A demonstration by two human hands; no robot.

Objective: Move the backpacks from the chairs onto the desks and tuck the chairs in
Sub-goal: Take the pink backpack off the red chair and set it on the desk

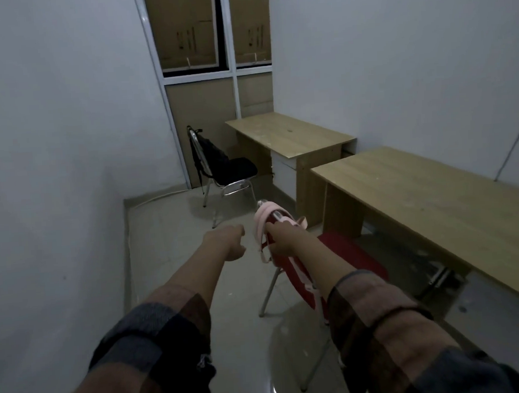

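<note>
**Right hand gripping the pink backpack strap at the red chair**

Two arms in dark plaid sleeves are reaching from the bottom of the frame toward the centre. The right hand (280, 239) is closing its grip around the pink strap of a backpack (264, 218) that is hanging over the back of a red chair (351, 256), just right of centre. The backpack's body is mostly hiding behind the hand and the chair back, so only its pink straps and a bit of red are showing. The left hand (227, 242) is hovering just to the left of the chair back, fingers curling loosely inward, its grip holding nothing and touching nothing.

The red chair is standing on metal legs on the pale tiled floor (169, 232), pulled out from the near counter (435, 203), which is stretching along the right side of the frame.

Further back, in the middle of the frame, a black chair (235, 170) is standing away from the far counter (291, 133), and a black backpack (211, 155) is resting against its backrest on the seat. Both wooden counters are sitting against the right wall. A window covered with brown cardboard (187, 27) is filling the upper centre.
</note>
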